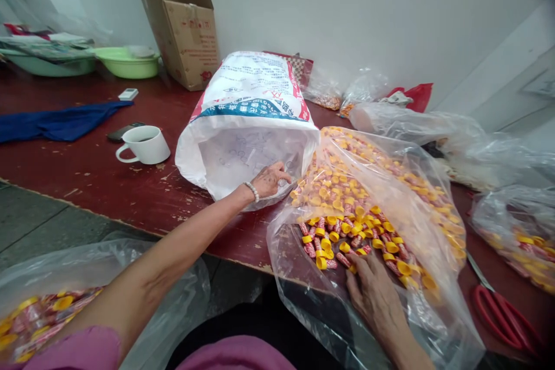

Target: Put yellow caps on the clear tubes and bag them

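White printed sack [255, 87] is lying on the dark red bench [87, 170], its mouth gaping toward the near edge. Just to its right, a clear plastic bag [455, 329] is spreading over that edge, holding many yellow-capped red tubes [321, 245]. The left arm [173, 260] is stretching up from the lower left, wearing a beaded bracelet [251, 191]. At the lower right of the sack's mouth, the left hand [266, 181] is pointing its partly bent fingers rightward; whether it is pinching anything is staying unclear. The right hand [375, 289] is reaching in from the lower right, fingers curving down among the tubes; its fingertips are partly hiding there, so its grip is impossible to tell. Cloudy plastic is veiling the farther tubes.
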### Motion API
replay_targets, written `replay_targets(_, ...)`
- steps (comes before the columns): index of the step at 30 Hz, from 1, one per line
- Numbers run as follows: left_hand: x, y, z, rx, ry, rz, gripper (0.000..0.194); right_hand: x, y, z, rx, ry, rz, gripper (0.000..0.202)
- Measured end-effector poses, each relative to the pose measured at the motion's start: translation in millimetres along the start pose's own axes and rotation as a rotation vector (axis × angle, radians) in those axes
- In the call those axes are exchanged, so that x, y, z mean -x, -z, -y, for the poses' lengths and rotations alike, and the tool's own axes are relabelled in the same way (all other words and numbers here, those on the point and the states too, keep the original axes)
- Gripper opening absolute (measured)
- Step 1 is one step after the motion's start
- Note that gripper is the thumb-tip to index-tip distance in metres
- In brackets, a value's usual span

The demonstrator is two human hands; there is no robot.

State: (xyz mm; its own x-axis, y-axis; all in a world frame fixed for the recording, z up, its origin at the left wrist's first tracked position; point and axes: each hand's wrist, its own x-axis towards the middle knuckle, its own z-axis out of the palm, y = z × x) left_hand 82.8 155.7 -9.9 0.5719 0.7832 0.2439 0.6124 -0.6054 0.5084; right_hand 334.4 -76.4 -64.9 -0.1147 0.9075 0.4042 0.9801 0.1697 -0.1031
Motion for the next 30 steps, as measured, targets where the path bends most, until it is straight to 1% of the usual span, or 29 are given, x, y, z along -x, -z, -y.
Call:
replay_targets(2,-10,-2.9,-1,-0.012,0.035,0.034,0.042,1,0,1,-0.012,-0.018,-0.001,0.023)
replay_targets(3,-14,-4.5,0,-0.019,0.066,0.045,0.037,1,0,1,-0.022,-0.028,-0.009,0.024)
replay_targets(6,-22,-11.4,-1,-0.037,0.153,0.073,0.017,1,0,4,-0.081,-0.072,-0.053,0.026)
replay_targets(7,-22,-14.2,-2,-0.04,0.172,0.084,0.015,1,1,4,-0.115,-0.096,-0.061,0.027)
replay_targets(9,-22,-19.8,-6,-0.036,0.194,0.108,0.021,1,3,5,-0.204,-0.184,-0.053,0.027)
replay_targets(11,-20,-23.7,-10,-0.023,0.207,0.116,0.022,0,8,4,-0.317,-0.326,-0.034,0.027)
replay_targets(12,-17,-24.6,-11,-0.014,0.21,0.111,0.02,-1,11,5,-0.394,-0.407,-0.039,0.029)
replay_targets(14,-10,-23.4,-14,0.009,0.213,0.078,0.013,-5,19,8,-0.599,-0.543,-0.083,0.033)
replay_targets(15,-4,-21.5,-14,0.022,0.215,0.051,0.01,-7,24,12,-0.705,-0.588,-0.114,0.036)
replay_targets(17,13,-15.8,-15,0.049,0.22,-0.021,0.015,-13,35,24,-0.876,-0.633,-0.163,0.039)
replay_targets(20,43,-5.8,-14,0.083,0.216,-0.117,0.024,-27,51,54,-1.038,-0.639,-0.193,0.039)
replay_targets(23,68,-0.3,-14,0.112,0.178,-0.131,0.025,-47,56,85,-1.173,-0.595,-0.23,0.036)
replay_targets(26,81,0.7,-17,0.131,0.155,-0.112,0.028,-67,46,104,-1.175,-0.5,-0.245,0.032)
replay_targets(30,94,6.2,-34,0.231,0.115,-0.111,0.027,-85,26,109,-1.039,-0.409,-0.267,0.029)
